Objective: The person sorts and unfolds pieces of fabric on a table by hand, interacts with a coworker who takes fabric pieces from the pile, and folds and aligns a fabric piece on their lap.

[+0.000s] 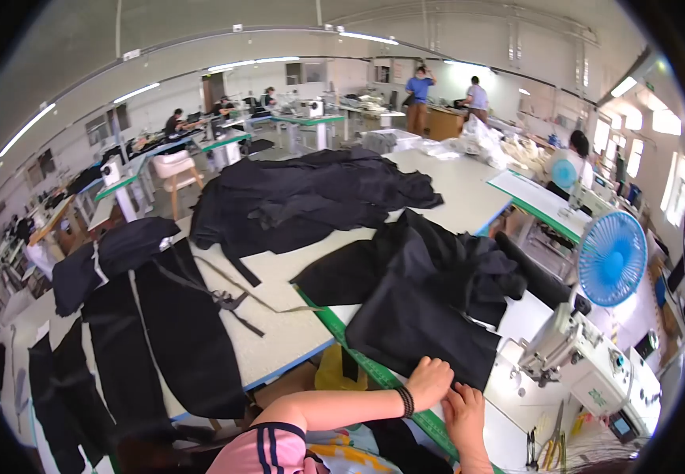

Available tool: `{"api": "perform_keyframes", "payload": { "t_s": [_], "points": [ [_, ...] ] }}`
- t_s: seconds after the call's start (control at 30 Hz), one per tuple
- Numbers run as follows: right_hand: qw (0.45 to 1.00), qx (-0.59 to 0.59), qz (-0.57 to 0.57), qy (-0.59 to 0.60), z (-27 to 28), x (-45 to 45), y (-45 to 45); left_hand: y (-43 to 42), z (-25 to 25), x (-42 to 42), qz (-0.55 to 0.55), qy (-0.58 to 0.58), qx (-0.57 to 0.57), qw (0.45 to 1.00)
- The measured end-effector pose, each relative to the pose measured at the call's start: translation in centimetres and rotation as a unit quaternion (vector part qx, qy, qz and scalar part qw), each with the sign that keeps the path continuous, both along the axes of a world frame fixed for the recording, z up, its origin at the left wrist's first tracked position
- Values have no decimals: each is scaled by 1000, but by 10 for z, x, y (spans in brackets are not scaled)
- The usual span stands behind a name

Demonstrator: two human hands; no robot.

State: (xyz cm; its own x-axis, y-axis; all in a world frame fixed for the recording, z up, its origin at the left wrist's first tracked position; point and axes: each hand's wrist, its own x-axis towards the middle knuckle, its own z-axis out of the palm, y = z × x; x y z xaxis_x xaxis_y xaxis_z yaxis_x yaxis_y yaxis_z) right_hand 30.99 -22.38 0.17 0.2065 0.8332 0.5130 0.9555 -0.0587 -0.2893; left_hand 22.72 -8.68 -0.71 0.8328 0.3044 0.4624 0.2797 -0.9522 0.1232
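Observation:
Black fabric point(421, 316) lies in folds over the green-edged sewing table, its lower right corner under my hands. My left hand point(429, 381), with a dark beaded bracelet at the wrist, has its fingers curled on the fabric's edge. Close beside it on the right, my right hand point(464, 411) also has bent fingers at that edge. The fingertips of both hands press or pinch the cloth there. To the right of my hands stands a white sewing machine point(595, 367).
A large pile of black cloth point(295, 197) and black cut pieces point(176, 324) lie on the white table point(271, 347). Scissors point(553, 446) rest by the machine. A blue fan point(613, 259) stands at right. Several people are at work farther back.

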Motion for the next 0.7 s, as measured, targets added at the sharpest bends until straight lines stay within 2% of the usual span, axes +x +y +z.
{"api": "perform_keyframes", "payload": {
  "t_s": [0.27,0.4,0.6,0.63,0.67,0.7],
  "points": [
    [1000,8,-11,-26,5,-1,1,7,17,-11,16,63,52,996],
    [1000,11,-12,-25,4,-1,0,27,18,-29,50,58,47,996],
    [1000,4,3,-27,7,-2,3,53,30,-62,106,130,23,985],
    [1000,3,6,-26,7,-1,4,56,24,-64,98,115,39,988],
    [1000,9,7,-23,5,0,5,57,28,-64,114,157,32,981],
    [999,24,14,-25,7,0,6,59,24,-66,116,142,-1,983]
  ]
}}
